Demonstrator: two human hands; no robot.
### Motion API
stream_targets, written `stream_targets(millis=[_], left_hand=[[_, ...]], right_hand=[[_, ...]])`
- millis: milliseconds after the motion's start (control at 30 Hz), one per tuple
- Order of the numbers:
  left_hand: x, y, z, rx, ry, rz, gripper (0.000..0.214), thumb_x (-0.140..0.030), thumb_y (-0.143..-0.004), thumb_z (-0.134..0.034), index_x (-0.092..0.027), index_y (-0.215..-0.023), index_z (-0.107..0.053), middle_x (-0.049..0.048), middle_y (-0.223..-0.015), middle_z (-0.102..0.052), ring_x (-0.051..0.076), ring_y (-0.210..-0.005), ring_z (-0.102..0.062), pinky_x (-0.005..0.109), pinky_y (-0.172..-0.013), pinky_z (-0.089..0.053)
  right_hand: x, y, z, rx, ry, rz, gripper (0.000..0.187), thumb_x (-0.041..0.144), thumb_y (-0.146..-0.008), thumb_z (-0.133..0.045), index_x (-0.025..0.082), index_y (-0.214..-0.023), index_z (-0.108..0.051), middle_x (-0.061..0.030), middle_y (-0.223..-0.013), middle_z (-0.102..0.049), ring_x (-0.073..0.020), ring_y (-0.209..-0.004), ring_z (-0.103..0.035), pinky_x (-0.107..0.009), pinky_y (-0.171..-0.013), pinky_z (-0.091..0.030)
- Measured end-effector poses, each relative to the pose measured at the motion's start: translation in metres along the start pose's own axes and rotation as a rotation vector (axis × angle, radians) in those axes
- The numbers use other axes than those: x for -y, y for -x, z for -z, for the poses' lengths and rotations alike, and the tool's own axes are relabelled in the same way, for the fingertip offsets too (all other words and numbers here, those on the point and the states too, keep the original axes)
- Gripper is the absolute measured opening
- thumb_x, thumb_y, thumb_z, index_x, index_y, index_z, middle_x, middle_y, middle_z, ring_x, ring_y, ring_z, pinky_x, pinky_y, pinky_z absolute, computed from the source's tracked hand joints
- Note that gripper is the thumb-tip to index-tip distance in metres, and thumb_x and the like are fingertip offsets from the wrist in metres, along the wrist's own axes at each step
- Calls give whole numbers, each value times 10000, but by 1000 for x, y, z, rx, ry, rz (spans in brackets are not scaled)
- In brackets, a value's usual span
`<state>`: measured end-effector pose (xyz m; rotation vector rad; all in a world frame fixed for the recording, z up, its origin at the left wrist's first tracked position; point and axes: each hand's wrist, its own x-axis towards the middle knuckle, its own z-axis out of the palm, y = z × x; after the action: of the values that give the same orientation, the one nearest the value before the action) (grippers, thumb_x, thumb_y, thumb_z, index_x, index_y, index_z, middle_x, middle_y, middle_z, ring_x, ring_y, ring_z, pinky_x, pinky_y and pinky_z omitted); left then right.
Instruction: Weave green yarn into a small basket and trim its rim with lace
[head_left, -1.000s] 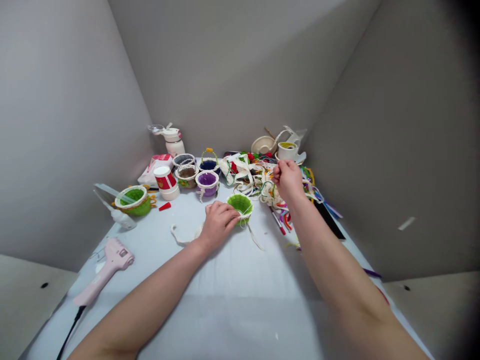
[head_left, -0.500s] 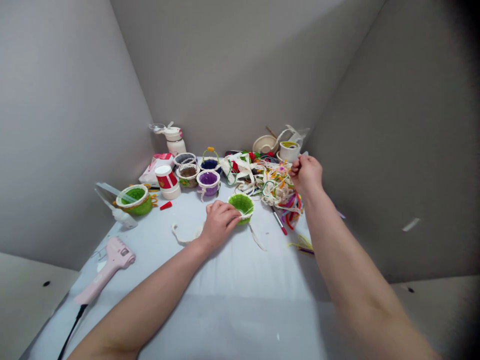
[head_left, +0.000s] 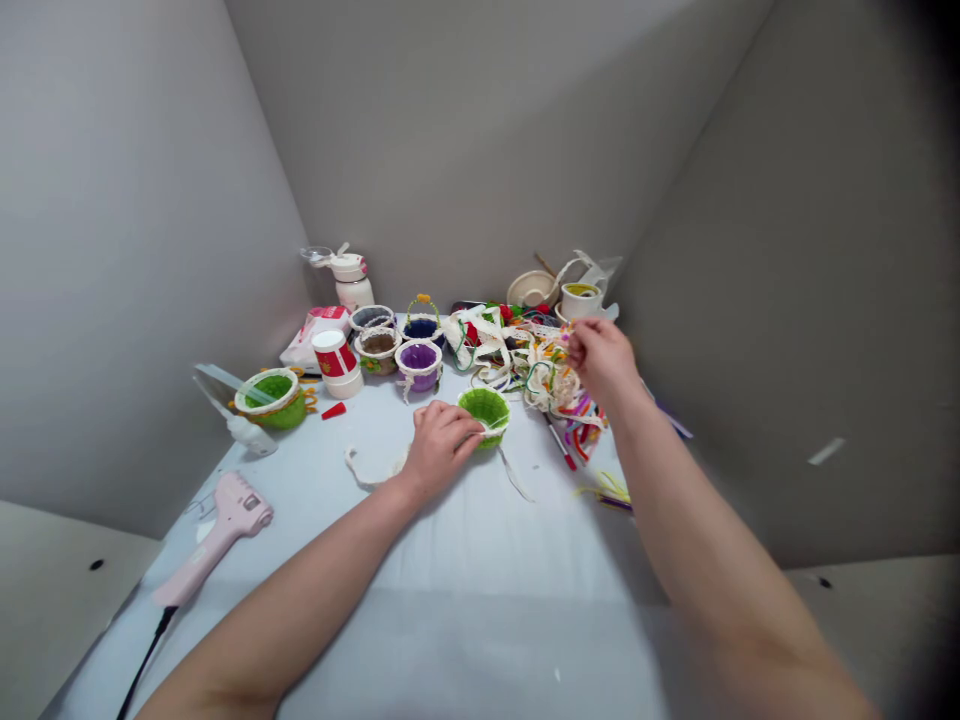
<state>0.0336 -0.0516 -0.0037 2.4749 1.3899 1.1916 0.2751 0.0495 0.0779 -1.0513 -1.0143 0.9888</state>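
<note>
My left hand is closed at the near left rim of a small green basket, fingers pressed on the rim and its white trim. A strip of white ribbon trails from the basket toward me, and another white strip lies left of my hand. My right hand is closed in a pinch over the right side of a heap of lace, cords and ribbons. A pink and yellow bit shows at its fingertips; whatever they grip is too small to tell.
A pink hot glue gun lies at left, its cord running off the edge. Behind it sits a green basket with white rim. A purple basket, red-white canister and white bottle stand farther back. Grey walls enclose the table.
My right hand has moved left and slightly down, to the pink and yellow bit in the heap. My left hand stays on the green basket.
</note>
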Motion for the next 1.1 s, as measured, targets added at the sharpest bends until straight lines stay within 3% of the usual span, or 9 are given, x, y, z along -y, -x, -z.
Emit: stream_targets(millis=[67, 167, 267, 367, 533, 667, 800, 1100], left_hand=[[1, 1, 0, 0, -2, -4, 154, -341, -922, -592, -241, -903, -707, 26, -917, -693, 200, -920, -518, 392, -806, -306], [2, 1, 0, 6, -1, -15, 135, -329, -920, -596, -246, -930, -701, 25, -926, -688, 204, -929, -517, 391, -808, -309], [2, 1, 0, 14, 10, -18, 124, -314, -921, -593, -240, -968, -682, 30, -947, -690, 208, -946, -522, 390, -817, -317], [1, 0, 1, 21, 20, 10, 117, -301, -914, -602, -221, -987, -645, 31, -947, -695, 212, -948, -532, 389, -822, -330], [3, 1, 2, -2, 72, -1, 151, -265, -897, -612, -205, -1032, -581, 54, -1032, -654, 218, -1022, -556, 386, -876, -387], [9, 3, 2, -45, 191, -36, 193, -246, -891, -612, -206, -1075, -567, 85, -1110, -562, 210, -1083, -555, 366, -913, -462], [12, 4, 2, -30, 254, -60, 123, -214, -906, -584, -207, -1025, -615, 72, -1092, -521, 178, -1018, -574, 316, -861, -508], [14, 0, 4, 2, 172, -107, 126, -232, -905, -588, -192, -993, -669, 68, -1019, -512, 182, -963, -555, 332, -839, -511]], right_hand=[[-1, 31, -9, 179, 230, 65, 97, 248, -754, -629, 218, -824, -569, 72, -594, -460, -81, -491, -381, -204, -469, -301], [-4, 75, -16, 562, 592, 251, 117, 240, -758, -659, 215, -872, -648, 51, -631, -476, -109, -575, -425, -235, -551, -340], [-13, 101, -19, 706, 800, 484, 115, 202, -775, -659, 205, -889, -666, 1, -754, -573, -156, -729, -520, -273, -673, -389], [-27, 107, -20, 706, 917, 598, 104, 193, -815, -652, 198, -919, -654, -30, -832, -624, -186, -823, -563, -298, -744, -400], [-44, 106, -21, 629, 948, 670, 22, 210, -877, -623, 192, -876, -636, -38, -817, -633, -186, -806, -564, -303, -744, -398], [-47, 108, -21, 598, 943, 676, 30, 213, -887, -617, 192, -869, -628, -40, -810, -631, -186, -786, -561, -303, -727, -399], [-47, 110, -21, 595, 934, 671, 42, 215, -899, -599, 199, -870, -626, -40, -816, -631, -184, -786, -563, -302, -724, -400], [-47, 110, -22, 598, 933, 660, 39, 198, -892, -607, 186, -860, -624, -32, -794, -619, -170, -752, -541, -290, -706, -381]])
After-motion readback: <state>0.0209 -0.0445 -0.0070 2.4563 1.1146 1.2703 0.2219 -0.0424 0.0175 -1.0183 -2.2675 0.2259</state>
